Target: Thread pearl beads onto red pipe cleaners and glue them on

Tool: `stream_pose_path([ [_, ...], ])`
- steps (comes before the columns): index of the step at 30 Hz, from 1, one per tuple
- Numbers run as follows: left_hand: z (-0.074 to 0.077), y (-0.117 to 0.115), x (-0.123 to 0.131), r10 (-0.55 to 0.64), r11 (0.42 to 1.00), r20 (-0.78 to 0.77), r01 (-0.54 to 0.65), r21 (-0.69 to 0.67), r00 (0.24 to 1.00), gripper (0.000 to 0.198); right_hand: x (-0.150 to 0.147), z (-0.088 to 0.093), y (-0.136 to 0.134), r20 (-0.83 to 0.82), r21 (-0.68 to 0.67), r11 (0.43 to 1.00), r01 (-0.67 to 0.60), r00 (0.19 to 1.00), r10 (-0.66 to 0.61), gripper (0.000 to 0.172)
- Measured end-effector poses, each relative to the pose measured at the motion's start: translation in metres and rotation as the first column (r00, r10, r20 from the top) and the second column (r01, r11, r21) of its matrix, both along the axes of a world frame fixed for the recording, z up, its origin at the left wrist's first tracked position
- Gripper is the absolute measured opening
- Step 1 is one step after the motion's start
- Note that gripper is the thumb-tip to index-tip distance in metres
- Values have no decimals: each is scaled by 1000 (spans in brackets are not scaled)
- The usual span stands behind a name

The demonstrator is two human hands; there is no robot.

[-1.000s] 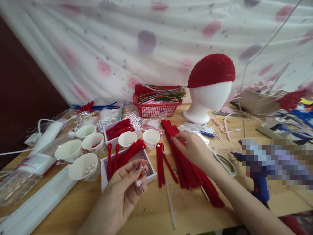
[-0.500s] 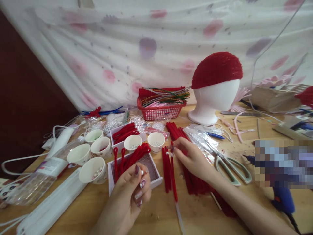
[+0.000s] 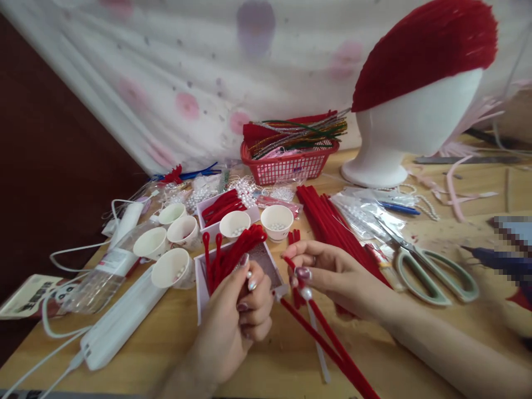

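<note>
My left hand (image 3: 236,321) is closed, with a small white pearl bead (image 3: 249,275) between thumb and forefinger. Its other fingers curl into the palm. Just right of it, my right hand (image 3: 332,271) pinches a red pipe cleaner (image 3: 328,327) near its upper end. A larger white pearl (image 3: 306,293) sits on that stem below the fingertips, and the red lengths slant down to the bottom edge. Behind my left hand, a white box (image 3: 272,266) holds looped red pipe cleaners (image 3: 241,249). Straight red pipe cleaners (image 3: 328,221) lie bundled behind my right hand.
Paper cups (image 3: 276,221) with beads stand behind and left of my hands. Scissors (image 3: 432,266) lie at right, near a blue glue gun (image 3: 499,260). A red basket (image 3: 291,166) and a white foam head (image 3: 415,122) stand behind. A power strip (image 3: 120,321) lies left.
My right hand has lifted a red pipe cleaner with a pearl off the table and brought it nearer. My left hand still holds its bead. The view has shifted, with the foam head appearing larger.
</note>
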State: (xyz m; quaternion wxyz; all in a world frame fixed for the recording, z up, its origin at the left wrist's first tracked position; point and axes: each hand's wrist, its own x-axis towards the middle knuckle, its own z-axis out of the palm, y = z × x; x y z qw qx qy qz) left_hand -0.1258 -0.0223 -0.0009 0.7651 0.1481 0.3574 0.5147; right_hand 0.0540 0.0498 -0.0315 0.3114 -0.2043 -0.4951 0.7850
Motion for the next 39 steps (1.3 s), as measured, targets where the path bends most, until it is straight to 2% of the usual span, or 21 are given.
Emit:
stream_pose_path([
  [4,1,-3,2,12,998,-172,-1,64,985,53,0,-1,3,-13,-8,996,93,996,-93,22],
  [6,2,-3,5,5,997,-255,14,71,967,49,0,0,3,-4,34,989,147,989,-147,19],
  [8,2,-3,8,-25,997,-272,43,60,962,45,-2,1,2,9,101,973,206,978,-208,18],
  [11,-2,0,14,-16,996,-295,40,75,955,43,-5,-1,-1,1,225,923,311,948,-319,17],
  [16,-15,5,30,70,984,-449,13,179,891,45,-9,-10,-10,-49,381,810,446,884,-464,22],
  [19,-16,6,39,33,987,-443,40,154,896,42,-9,-14,-16,-69,423,773,473,867,-493,26],
  [21,-12,6,43,1,991,-395,52,123,919,42,-10,-14,-18,-85,420,768,484,863,-498,26],
  [23,-9,5,44,-7,993,-351,48,108,936,44,-10,-11,-19,-94,391,786,479,870,-483,24],
  [26,-7,5,41,7,990,-346,41,131,938,46,-9,-4,-15,-88,327,848,417,907,-412,19],
  [29,-8,2,32,24,977,-402,63,201,915,41,-6,3,-10,-45,283,921,269,962,-267,12],
  [31,-8,-1,25,17,964,-456,107,243,890,37,-3,5,-7,-25,266,950,162,987,-161,18],
  [35,-2,-7,15,-35,938,-596,233,258,802,39,-1,6,-7,-49,262,964,46,998,-35,29],
  [39,3,-10,9,10,905,-704,293,308,711,41,-2,8,-9,-61,277,961,24,998,-8,26],
])
